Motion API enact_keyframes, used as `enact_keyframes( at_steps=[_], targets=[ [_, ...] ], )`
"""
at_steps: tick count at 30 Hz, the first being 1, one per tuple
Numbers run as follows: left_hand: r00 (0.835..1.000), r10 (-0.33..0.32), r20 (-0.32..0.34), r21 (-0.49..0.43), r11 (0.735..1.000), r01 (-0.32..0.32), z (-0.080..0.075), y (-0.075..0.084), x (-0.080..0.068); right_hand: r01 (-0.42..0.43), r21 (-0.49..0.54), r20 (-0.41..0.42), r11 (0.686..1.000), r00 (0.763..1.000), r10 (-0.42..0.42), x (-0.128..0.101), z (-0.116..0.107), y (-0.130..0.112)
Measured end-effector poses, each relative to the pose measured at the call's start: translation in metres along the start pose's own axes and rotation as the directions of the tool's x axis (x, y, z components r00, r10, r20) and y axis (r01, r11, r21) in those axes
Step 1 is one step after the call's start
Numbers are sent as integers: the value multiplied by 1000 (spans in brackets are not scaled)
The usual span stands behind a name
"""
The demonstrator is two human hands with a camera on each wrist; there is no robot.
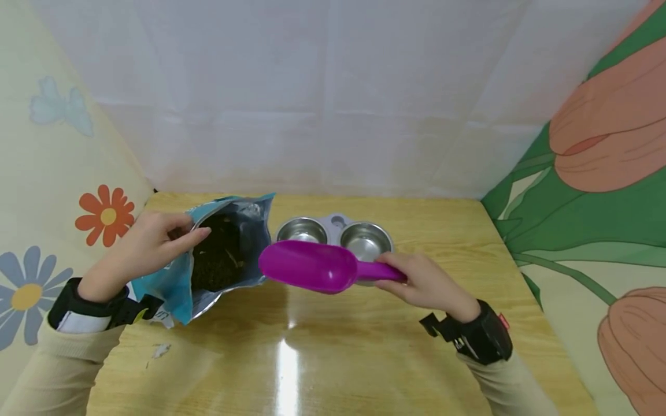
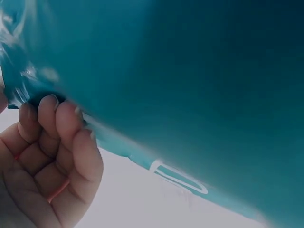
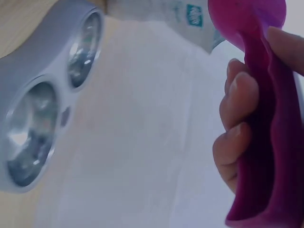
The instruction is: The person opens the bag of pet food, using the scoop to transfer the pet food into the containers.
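A blue foil-lined bag (image 1: 174,283) of dark pellets (image 1: 218,260) stands at the left of the table, its mouth gaping toward the right. My left hand (image 1: 161,242) pinches the bag's left rim, thumb inside; the left wrist view has its curled fingers (image 2: 66,118) against the teal outside. In my right hand (image 1: 421,280) is the handle of a magenta scoop (image 1: 312,266), its bowl pointing left near the bag's opening. The scoop's bowl looks empty. Behind the scoop sits a grey double feeder (image 3: 38,61) with two steel bowls (image 1: 366,240), partly hidden in the head view.
The wooden table (image 1: 364,358) meets a white cloth backdrop (image 1: 322,104) at the back. Flower-patterned panels stand at the left and right sides. A small whitish scrap (image 1: 161,350) lies on the table at front left.
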State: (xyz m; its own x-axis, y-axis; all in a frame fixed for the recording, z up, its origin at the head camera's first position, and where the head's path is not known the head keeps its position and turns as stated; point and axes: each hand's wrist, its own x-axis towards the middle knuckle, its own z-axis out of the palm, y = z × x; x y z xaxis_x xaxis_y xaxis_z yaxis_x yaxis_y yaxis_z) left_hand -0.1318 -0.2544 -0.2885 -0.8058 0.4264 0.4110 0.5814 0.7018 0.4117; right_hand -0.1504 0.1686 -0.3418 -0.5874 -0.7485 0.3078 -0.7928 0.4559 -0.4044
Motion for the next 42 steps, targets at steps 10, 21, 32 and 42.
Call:
enact_keyframes(
  at_steps=[10,21,32,42],
  targets=[
    [1000,-4,5,17,1000,4,-1,3,1,62,-90,84,994,995,-55,53,-5,-29],
    [1000,0,11,24,1000,-1,-1,3,1,87,-271,173,959,984,-41,103,5,-66],
    [1000,16,7,29,999,-16,-2,3,1,-8,-442,274,897,951,144,144,24,-94],
    [1000,15,11,20,1000,-15,-1,3,1,-37,-538,303,842,924,234,172,53,-110]
  ],
)
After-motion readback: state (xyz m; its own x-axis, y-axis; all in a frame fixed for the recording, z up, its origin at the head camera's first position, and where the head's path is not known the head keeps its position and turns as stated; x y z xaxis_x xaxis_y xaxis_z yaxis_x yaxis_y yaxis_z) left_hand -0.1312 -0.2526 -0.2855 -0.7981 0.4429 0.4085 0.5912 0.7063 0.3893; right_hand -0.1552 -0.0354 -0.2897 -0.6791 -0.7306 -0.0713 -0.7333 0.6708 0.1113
